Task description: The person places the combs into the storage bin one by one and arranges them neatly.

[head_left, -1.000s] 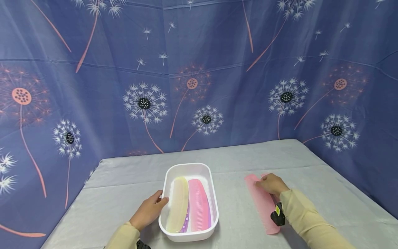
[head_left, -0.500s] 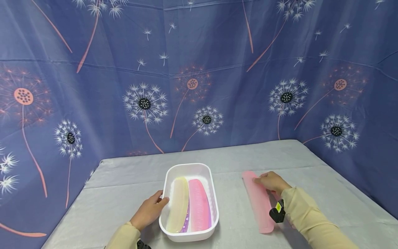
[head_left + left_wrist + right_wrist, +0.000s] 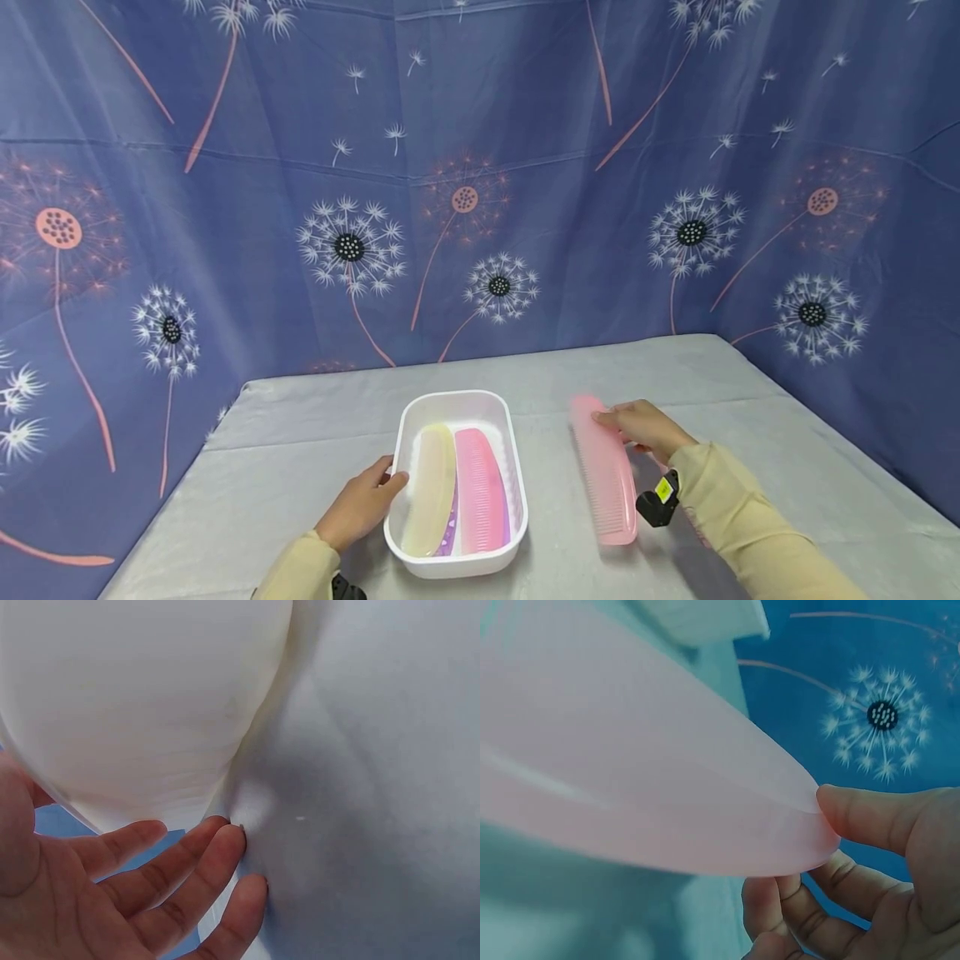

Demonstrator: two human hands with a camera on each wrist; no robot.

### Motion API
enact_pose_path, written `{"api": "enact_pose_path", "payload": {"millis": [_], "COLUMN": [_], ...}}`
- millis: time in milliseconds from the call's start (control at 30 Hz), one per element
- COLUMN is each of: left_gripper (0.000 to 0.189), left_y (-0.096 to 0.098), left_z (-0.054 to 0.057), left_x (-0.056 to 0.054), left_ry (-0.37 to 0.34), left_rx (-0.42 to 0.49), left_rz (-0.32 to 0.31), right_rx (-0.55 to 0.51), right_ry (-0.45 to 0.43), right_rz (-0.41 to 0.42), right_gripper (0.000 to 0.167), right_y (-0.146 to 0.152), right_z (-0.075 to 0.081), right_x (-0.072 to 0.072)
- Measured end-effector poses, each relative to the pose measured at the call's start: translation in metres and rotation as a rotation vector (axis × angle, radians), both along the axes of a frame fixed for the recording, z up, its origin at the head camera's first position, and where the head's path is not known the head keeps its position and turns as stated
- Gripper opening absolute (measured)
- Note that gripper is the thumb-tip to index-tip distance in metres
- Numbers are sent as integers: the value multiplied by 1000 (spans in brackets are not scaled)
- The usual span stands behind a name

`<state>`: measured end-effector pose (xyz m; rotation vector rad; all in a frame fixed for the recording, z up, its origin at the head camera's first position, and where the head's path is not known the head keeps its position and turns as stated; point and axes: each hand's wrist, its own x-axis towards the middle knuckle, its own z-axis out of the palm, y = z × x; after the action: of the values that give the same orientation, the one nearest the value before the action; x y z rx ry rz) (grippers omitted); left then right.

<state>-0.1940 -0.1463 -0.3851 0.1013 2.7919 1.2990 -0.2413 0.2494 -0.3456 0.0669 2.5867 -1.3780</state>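
My right hand [image 3: 647, 427] pinches a pink comb [image 3: 606, 475] near its far end, thumb on top and fingers beneath. The comb is tilted, teeth toward the left. In the right wrist view, thumb and fingers meet the rounded end of the pink comb [image 3: 667, 772]. My left hand [image 3: 362, 507] holds the left rim of a white plastic basin [image 3: 455, 569], thumb over the rim and fingers outside. The left wrist view has the fingers against the outer wall of the basin [image 3: 142, 697]. Inside lie a pale yellow comb [image 3: 430, 492] and a pink comb [image 3: 480, 492], side by side.
Purple pieces [image 3: 447, 533] show from under the combs in the basin. A pinkish thing lies on the table beside the right sleeve [image 3: 750, 517], mostly hidden. Grey cloth [image 3: 315, 433] covers the table; a blue dandelion curtain [image 3: 555, 200] rises behind and at both sides.
My right hand has lifted the pink comb from the table, moved it slightly left and turned it so its teeth face left. The left hand and basin have stayed in place.
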Motion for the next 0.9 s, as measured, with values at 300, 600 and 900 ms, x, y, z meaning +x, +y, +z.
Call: {"api": "enact_pose_path", "payload": {"millis": [300,600,900], "left_gripper": [46,46,46], "left_y": [-1,-2,-2], "left_z": [1,1,0], "left_x": [1,1,0], "left_ry": [4,6,3], "left_rx": [3,11,9], "left_rz": [-7,-8,-4], "right_rx": [-72,-91,-118], "right_ry": [16,31,58], "right_rz": [11,18,28], "right_gripper": [48,47,38], "right_y": [-17,-33,-61], "right_z": [7,17,29], "right_x": [0,0,-6]}}
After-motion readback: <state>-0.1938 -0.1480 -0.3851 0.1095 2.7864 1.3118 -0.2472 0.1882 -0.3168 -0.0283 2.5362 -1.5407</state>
